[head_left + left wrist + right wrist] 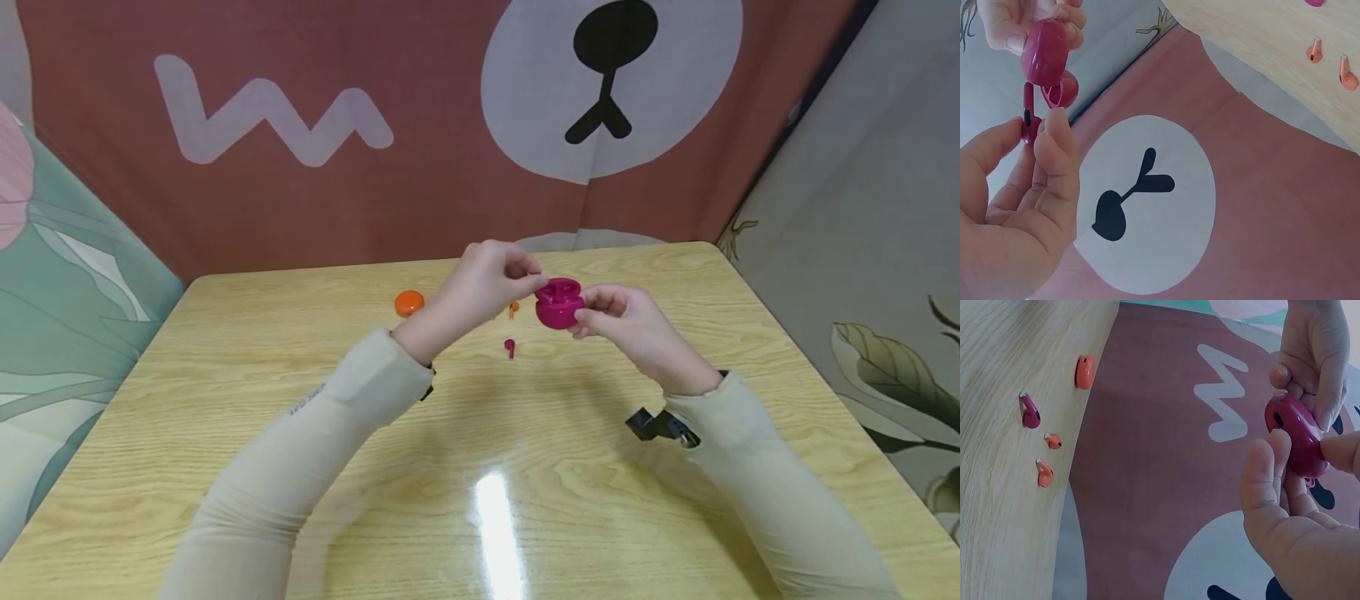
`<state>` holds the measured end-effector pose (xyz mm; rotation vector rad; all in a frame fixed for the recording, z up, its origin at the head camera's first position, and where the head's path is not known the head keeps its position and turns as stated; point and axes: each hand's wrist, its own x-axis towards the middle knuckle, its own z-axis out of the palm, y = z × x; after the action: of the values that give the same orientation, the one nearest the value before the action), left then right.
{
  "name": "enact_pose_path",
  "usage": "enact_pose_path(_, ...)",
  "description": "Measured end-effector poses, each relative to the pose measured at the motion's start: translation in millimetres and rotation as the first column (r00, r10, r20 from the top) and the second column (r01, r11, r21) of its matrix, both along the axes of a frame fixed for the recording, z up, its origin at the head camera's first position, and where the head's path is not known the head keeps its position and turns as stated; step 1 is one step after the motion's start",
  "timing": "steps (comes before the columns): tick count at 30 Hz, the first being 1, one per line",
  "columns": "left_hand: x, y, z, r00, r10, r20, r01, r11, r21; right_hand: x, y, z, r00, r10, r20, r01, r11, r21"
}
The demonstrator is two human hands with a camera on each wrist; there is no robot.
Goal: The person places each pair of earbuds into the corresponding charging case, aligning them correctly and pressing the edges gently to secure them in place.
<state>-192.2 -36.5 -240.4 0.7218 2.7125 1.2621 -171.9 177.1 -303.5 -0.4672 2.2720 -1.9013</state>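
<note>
My right hand [630, 329] grips a glossy magenta earbud case [559, 315] between thumb and fingers, held up over the far part of the table. Its lid stands open in the head view. At the case's left side, my left hand [487, 279] pinches a magenta earbud [1029, 112] by its rounded end, stem pointing toward the case [1045, 53] in the left wrist view. From the right wrist, the case [1300, 440] shows its back with a small port and hides that earbud. A second magenta earbud [510, 347] lies on the table below the hands.
Two orange earbuds [1045, 473] lie on the wooden table [225, 400] near its far edge. Left of them sits a closed orange case [409, 302]. A printed cloth [435, 192] hangs behind the table. Black wrist gear [660, 426] sticks out under the right sleeve.
</note>
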Motion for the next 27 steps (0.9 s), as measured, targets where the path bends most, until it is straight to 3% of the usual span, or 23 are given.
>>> enact_pose_path(16,1.9,10.5,-4.1,0.994,-0.069,-0.089,0.072,0.997,0.03,1.4,0.0,0.8,1.0,0.024,-0.019,-0.024,1.0,-0.013)
enact_pose_path(21,2.7,13.1,-5.2,0.989,-0.077,-0.123,0.078,0.997,0.001,0.3,-0.8,0.4,1.0,0.027,-0.009,-0.027,1.0,-0.006)
enact_pose_path(27,3.7,17.4,-5.2,0.976,-0.11,-0.187,0.092,0.99,-0.102,-0.7,-1.1,-1.1,0.999,0.035,-0.01,-0.035,0.999,-0.004)
